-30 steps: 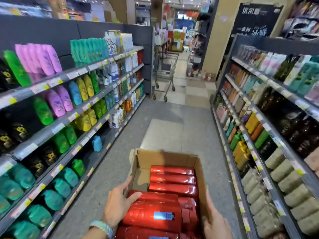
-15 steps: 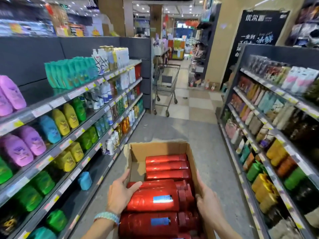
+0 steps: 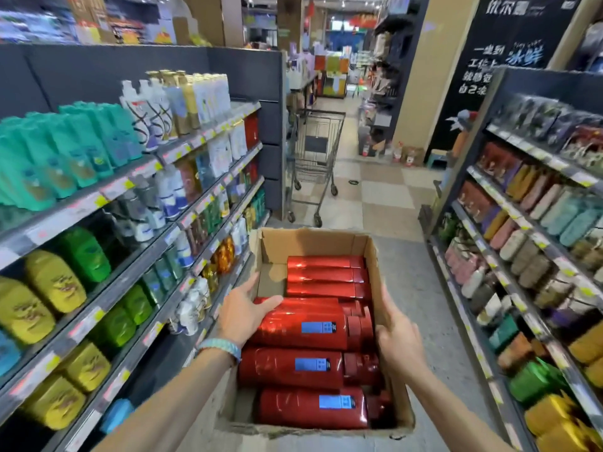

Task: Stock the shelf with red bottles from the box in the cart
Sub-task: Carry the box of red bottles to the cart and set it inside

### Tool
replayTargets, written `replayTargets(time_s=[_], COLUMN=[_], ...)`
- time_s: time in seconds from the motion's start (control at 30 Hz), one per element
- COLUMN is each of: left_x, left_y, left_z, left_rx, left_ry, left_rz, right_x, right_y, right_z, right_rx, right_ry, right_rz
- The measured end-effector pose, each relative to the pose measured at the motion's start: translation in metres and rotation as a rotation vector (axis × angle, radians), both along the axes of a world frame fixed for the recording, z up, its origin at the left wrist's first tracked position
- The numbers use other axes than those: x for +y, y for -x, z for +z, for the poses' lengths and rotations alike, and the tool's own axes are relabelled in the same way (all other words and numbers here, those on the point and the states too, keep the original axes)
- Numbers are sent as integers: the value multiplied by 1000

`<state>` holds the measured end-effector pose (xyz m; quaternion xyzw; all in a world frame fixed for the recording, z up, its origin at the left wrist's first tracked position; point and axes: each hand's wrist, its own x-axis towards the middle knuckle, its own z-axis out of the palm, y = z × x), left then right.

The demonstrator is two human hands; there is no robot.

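Left hand [image 3: 243,313]: fingers spread and flat, palm resting on the base end of the topmost red bottle [image 3: 300,324]; not closed around it. A pale blue wristband [image 3: 220,348] sits at the wrist.

Right hand [image 3: 396,337]: fingers curled over the right wall of the cardboard box [image 3: 313,243], gripping the wall beside the bottle caps.

Box contents: red bottles lying on their sides, caps toward the right wall. Three near bottles show blue labels; the one under the left hand lies on top of the others. A further row of red bottles [image 3: 326,277] lies packed side by side at the far end. The far left corner of the box is bare cardboard. Flaps stand open. The cart beneath the box cannot be seen.

Left shelving [image 3: 137,177]: tiers of teal, white, yellow and green bottles behind price strips.

Right shelving [image 3: 522,223]: tiers of mixed-colour packs, blurred.

Aisle ahead: a wire shopping trolley [image 3: 315,158] standing on tiled floor, well apart from the box.
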<state>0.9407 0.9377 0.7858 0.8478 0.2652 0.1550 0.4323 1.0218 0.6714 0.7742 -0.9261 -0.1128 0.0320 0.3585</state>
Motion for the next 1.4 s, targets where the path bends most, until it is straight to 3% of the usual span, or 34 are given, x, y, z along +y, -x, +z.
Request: replayTargets(time_s=[0.5, 0.8, 1.4], left_x=[204, 296, 509], left_y=[-401, -658, -1154], left_z=[-11, -9, 11], left_rx=[-9, -1, 28], left_ry=[0, 25, -72], left_rz=[75, 121, 19], right_x=[203, 300, 511], right_y=[-413, -676, -1137], right_z=[-15, 0, -4], right_rx=[19, -39, -24], right_ry=[-90, 6, -107], right_rz=[44, 38, -79])
